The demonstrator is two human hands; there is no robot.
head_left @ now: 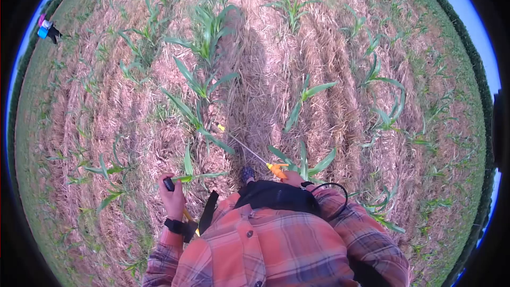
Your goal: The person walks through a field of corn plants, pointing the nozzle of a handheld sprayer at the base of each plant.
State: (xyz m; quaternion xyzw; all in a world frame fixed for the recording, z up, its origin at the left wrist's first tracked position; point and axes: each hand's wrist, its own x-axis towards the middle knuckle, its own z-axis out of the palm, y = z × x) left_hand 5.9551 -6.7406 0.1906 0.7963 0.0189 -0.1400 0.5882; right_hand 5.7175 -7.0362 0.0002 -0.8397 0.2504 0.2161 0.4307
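My right hand [291, 179] is closed on the orange handle of a spray wand [277, 170], just in front of my body. The wand's thin tube runs forward and left to a yellow nozzle [221, 127], low beside a young corn plant [201, 126]. My left hand [173, 200] is wrapped round a black grip [169, 184] at my left side. A yellow bar [187, 214] shows near that wrist; its join to the grip is hidden. A black hose [346, 196] loops by my right forearm.
Rows of young corn [207, 34] run ahead over straw-covered ground [255, 74]. Another corn plant [304, 159] stands right beside my right hand. Far left, a person [52, 31] with a blue container is in the field. My shoe [248, 173] is between two rows.
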